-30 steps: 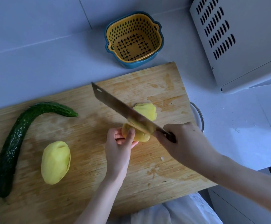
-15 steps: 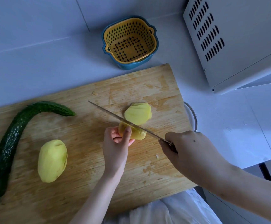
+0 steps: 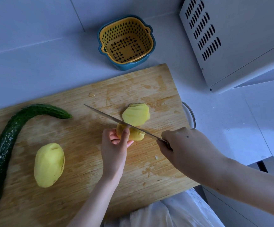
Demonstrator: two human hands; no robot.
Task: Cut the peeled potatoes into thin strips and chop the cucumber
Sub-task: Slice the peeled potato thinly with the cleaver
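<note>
The right hand (image 3: 182,148) grips the knife (image 3: 116,119); the left hand (image 3: 115,149) pinches the potato stub (image 3: 136,135). On the cutting board (image 3: 83,202), the cucumber (image 3: 7,145) lies at nine o'clock and the whole potato (image 3: 49,164) at seven, both uncut. The stub is small, with fingertips touching the blade: a slip would likely nick them.

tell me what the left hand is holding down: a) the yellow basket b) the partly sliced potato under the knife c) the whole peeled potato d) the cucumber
B: the left hand grips the partly sliced potato right under the knife, while the whole peeled potato and the cucumber lie untouched further left on the cutting board.
</note>
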